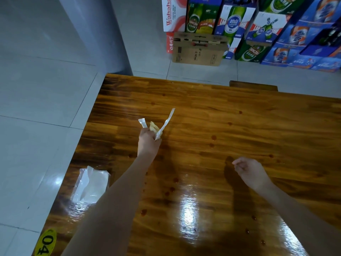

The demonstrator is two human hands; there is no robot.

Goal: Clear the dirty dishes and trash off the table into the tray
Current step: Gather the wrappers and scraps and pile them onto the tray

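Note:
My left hand (pixel 148 143) reaches out over the middle of the glossy wooden table (pixel 230 126) and grips a bunch of trash: a long clear plastic wrapper (pixel 167 122), a shorter white wrapper piece (pixel 142 122) and a yellowish scrap (pixel 154 126) between them. My right hand (pixel 248 169) hovers above the table to the right, fingers loosely curled, holding nothing. No tray is in view.
A clear plastic tissue pack (pixel 91 185) lies near the table's left edge. Brown sauce drops dot the tabletop. A yellow "04" sticker (pixel 45 243) marks the near left corner. Beer cartons (pixel 249 28) and a cardboard box (pixel 198 48) stand on the tiled floor beyond.

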